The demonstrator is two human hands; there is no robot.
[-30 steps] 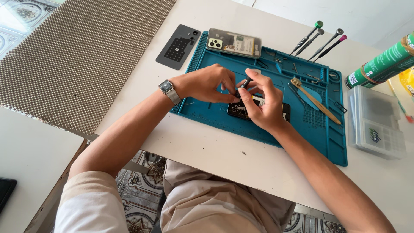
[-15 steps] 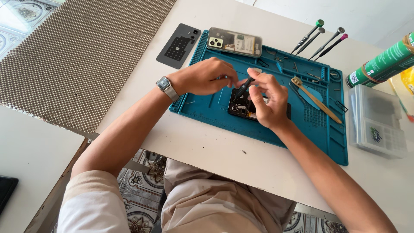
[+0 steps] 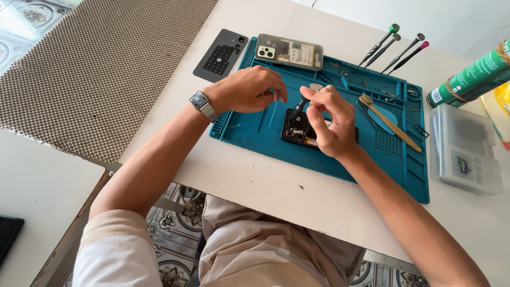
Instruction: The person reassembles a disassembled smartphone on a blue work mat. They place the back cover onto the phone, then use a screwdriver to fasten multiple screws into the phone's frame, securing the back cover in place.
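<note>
Head view: right hand [image 3: 329,122] pinches a slim screwdriver [image 3: 298,108] over the opened black phone [image 3: 297,128]; left hand [image 3: 249,90] curled, empty.

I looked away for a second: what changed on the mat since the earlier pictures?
The left hand lifted off the opened phone and drew back left. The right hand now holds a small screwdriver tip-down on it. Phone, mat and other tools stayed put.

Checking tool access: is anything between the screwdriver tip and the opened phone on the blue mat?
Nothing visible. The right hand holds the screwdriver with its tip down on the opened phone; the left hand rests just beside it, not across it.
</note>
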